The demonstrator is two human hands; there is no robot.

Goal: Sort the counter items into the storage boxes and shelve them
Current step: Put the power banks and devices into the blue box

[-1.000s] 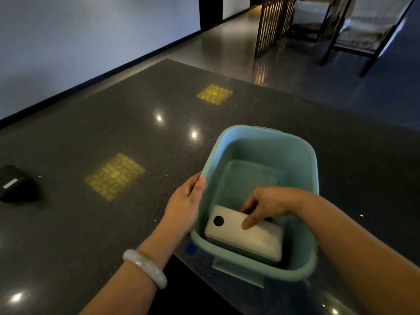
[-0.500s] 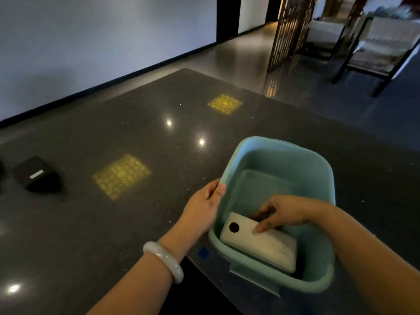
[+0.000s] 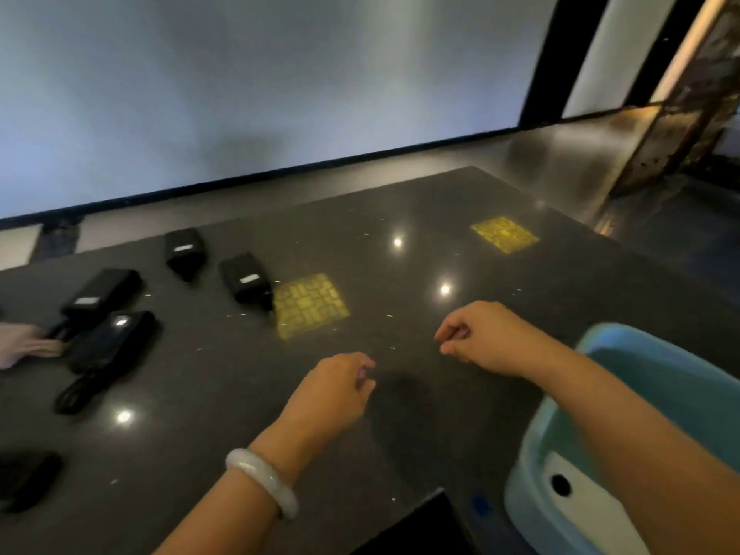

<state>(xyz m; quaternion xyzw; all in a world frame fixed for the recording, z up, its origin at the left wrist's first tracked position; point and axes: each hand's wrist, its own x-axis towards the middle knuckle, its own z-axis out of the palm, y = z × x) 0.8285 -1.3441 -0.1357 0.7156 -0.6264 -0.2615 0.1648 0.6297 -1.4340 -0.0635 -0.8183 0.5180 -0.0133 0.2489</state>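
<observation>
Black power adapters (image 3: 100,294) are seen lying at the counter's (image 3: 400,434) left. The left hand (image 3: 334,388) and right hand (image 3: 486,340) are held above it, fingers loosely curled, nothing gripped. A white power bank (image 3: 576,502) is contained in the teal storage box (image 3: 656,378) at right.

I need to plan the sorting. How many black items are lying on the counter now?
5, all at the left: two small boxes at the back, two larger ones nearer, one at the near-left edge. More may lie outside the view.
</observation>
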